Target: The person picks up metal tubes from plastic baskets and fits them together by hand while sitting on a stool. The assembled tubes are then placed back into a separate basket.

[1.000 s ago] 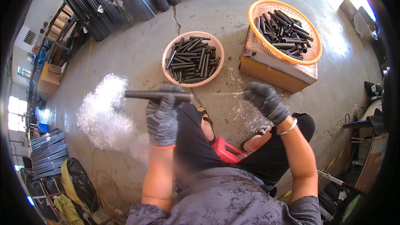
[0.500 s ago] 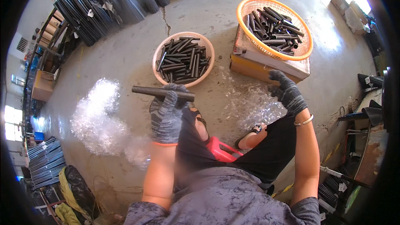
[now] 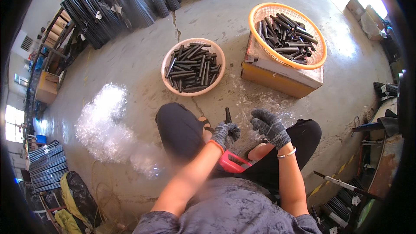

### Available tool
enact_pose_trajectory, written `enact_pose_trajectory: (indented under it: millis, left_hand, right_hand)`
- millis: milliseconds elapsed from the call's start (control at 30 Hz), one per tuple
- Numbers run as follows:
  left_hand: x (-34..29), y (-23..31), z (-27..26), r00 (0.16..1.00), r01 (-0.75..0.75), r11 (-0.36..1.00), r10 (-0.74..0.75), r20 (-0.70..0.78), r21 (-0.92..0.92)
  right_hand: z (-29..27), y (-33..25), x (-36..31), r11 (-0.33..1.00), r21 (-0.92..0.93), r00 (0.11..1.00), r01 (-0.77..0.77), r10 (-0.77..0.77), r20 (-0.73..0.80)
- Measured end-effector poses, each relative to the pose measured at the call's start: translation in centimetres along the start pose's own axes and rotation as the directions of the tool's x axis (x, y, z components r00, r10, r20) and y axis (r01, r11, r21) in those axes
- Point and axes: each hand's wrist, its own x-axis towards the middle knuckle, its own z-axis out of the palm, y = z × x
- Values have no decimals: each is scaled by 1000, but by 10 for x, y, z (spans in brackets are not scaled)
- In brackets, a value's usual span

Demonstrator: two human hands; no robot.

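Observation:
My gloved left hand (image 3: 226, 135) is wrapped round a short black tube (image 3: 228, 115) in front of my lap. The tube's upper end points away from me, and the rest is hidden in the glove. A short distance to the right, my gloved right hand (image 3: 269, 126) is raised with loosely bent fingers, apart from the tube. Nothing shows in that hand. Beyond them, a pale pink basket (image 3: 166, 80) on the floor holds several black tubes (image 3: 195, 67). An orange-rimmed basket (image 3: 320, 62) with more black tubes (image 3: 289, 37) rests on a cardboard box (image 3: 277, 76) at the far right.
Crumpled clear plastic film (image 3: 104, 123) is heaped on the floor at the left, with more plastic scraps (image 3: 281, 108) near my right foot. A pink-red plastic piece (image 3: 233, 163) is between my legs. Long dark rods (image 3: 86, 13) stand at the far left.
My left hand has moved right and turned the tube from lying crosswise to pointing away from me. My right hand has come lower and to the left, closer to it.

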Motion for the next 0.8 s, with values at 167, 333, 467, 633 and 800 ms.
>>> enact_pose_trajectory:
  millis: [167,333,467,633,800]
  left_hand:
    - [139,-44,-39,993,-39,998,43,-110,42]
    - [195,-12,-31,946,-6,995,39,-322,103]
    - [160,75,49,932,-334,915,357,-65,226]
    - [77,124,96,797,-470,753,586,-143,461]
    - [102,152,26,989,-142,850,148,30,508]
  right_hand:
    - [-10,19,-19,988,113,993,-104,110,-47]
    - [-11,81,-21,975,122,972,-185,199,-122]
    - [-14,65,-19,983,20,979,-184,185,-88]
    - [-12,83,-17,975,-179,990,-131,118,-83]
    - [-2,106,-4,969,-245,1000,-20,25,17]
